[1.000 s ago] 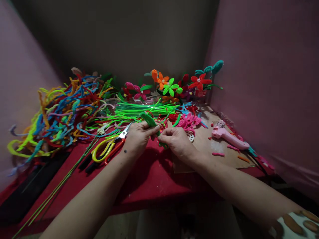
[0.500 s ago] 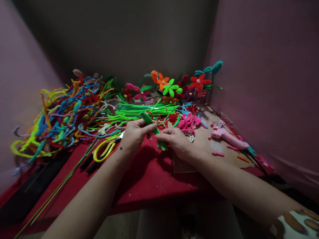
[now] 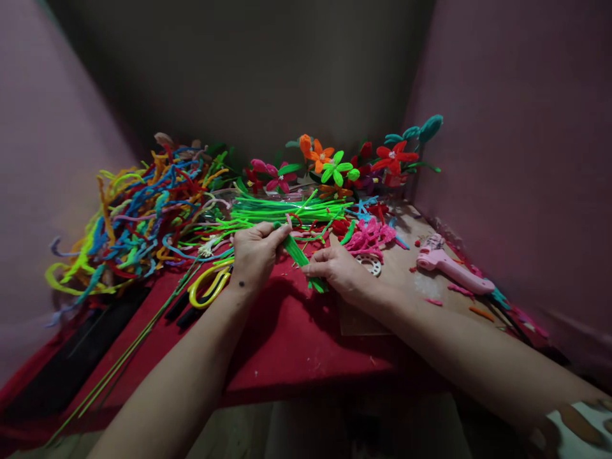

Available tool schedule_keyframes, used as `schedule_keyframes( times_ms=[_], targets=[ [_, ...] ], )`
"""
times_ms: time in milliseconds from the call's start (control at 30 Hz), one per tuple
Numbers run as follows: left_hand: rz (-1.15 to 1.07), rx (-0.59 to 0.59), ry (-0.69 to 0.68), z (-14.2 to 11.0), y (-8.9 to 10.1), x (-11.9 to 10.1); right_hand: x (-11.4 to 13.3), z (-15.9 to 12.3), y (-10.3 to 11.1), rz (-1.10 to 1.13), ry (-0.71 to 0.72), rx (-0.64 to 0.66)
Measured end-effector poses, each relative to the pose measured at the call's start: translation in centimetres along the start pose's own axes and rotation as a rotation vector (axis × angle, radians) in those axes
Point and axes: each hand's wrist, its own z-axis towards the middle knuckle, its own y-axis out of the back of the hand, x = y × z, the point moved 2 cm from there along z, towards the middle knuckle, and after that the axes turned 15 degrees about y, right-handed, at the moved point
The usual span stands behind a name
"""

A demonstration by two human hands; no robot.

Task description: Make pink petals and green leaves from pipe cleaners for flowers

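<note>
Head view: left hand [image 3: 255, 255] and right hand [image 3: 338, 271] pinch the green bundle [image 3: 297, 251]; judged light, soft, bendable; best held near both ends.

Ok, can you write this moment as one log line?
left hand: pinching green pipe-cleaner strip, upper part | right hand: pinching its lower part | nearby: yellow-handled scissors, pink glue gun on cardboard

The single camera is worn on the head. It looks forward and down, along the forearms [image 3: 186, 376], which are nearest, to the hands [image 3: 255, 258], over the desk [image 3: 306, 360] and up to the walls [image 3: 521, 95].
</note>
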Motion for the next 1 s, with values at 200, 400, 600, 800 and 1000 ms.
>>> schedule_keyframes(
  times_ms=[200, 400, 600, 800, 1000],
  targets=[
    [-0.241, 0.088, 0.130, 1.4, 0.7, 0.8, -0.3, -1.1, 0.1, -0.027, -0.053, 0.049],
    [-0.353, 0.083, 0.168, 2.1, 1.1, 1.0, -0.6, -0.9, 1.0, -0.066, 0.120, -0.112],
    [-0.174, 0.542, 0.397, 0.2, -1.6, 2.0, -0.4, -0.1, 1.9, 0.124, 0.239, -0.323],
    [-0.021, 0.636, 0.353, -1.1, -2.9, 2.5, -0.1, -0.4, 1.3, 0.394, 0.176, -0.333],
    [0.088, 0.642, 0.402, -1.1, -2.4, 2.4, 0.3, -0.2, 1.9, 0.359, 0.194, -0.316]
  ],
)
